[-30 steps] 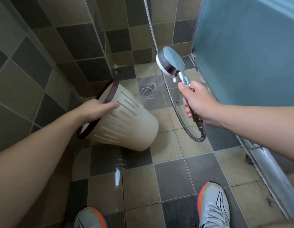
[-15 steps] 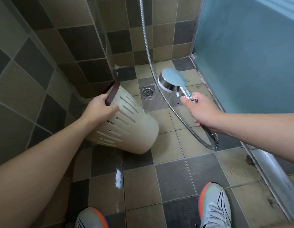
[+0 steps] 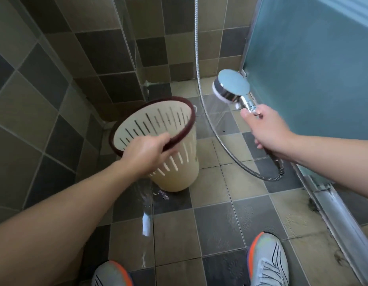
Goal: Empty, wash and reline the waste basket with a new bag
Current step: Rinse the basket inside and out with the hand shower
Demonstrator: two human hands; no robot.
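Observation:
A cream slotted waste basket (image 3: pixel 175 162) with a dark red rim is held nearly upright above the tiled floor, its mouth tilted toward me and empty inside. My left hand (image 3: pixel 146 151) grips its near rim. My right hand (image 3: pixel 267 131) holds the chrome handle of a shower head (image 3: pixel 232 87) to the right of the basket, face turned left and down. Faint spray shows below the shower head. A metal hose (image 3: pixel 199 79) hangs between the two and loops under my right wrist.
Wet floor tiles (image 3: pixel 220 223) with a puddle streak below the basket. Tiled walls stand on the left and behind. A frosted blue door (image 3: pixel 313 69) with a metal track (image 3: pixel 331 203) runs along the right. My two shoes (image 3: pixel 267 259) are at the bottom.
The basket has turned from lying on its side with its base toward me to nearly upright with its mouth showing. The shower head moved right and up.

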